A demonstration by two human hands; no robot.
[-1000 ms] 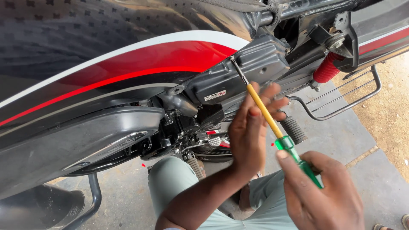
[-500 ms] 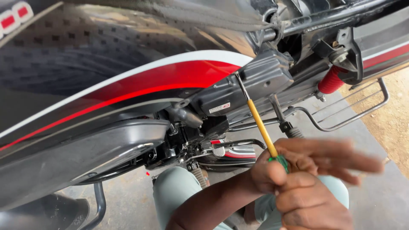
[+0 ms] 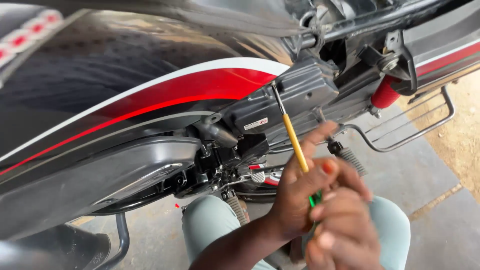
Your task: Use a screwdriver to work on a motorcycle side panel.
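While both hands are bunched up low in the shot, here's what's where:

Screwdriver: the screwdriver [image 3: 294,145] has a yellow shaft and a green handle, and it leans up and left, with its metal tip set against the top left corner of the black box [image 3: 287,102] under the seat.

Left hand: the left hand [image 3: 305,192] is wrapped round the shaft just above the handle, fingers curled, one finger pointing up toward the box.

Right hand: the right hand [image 3: 342,225] is closed over the green handle, right under the left one and touching it. It's a bit blurred, so the finer grip is hard to read.

In the way: the hands cover nearly all of the handle; only a sliver of green shows between them.

Around: a black side panel with a red stripe [image 3: 165,97] runs along the left. A red spring [image 3: 386,92] sits by the right edge, with a metal rack [image 3: 415,131] below it. A footpeg [image 3: 350,157] pokes out just beside the left hand.

Below: knees in pale green trousers [image 3: 210,225] over the concrete floor [image 3: 400,170].
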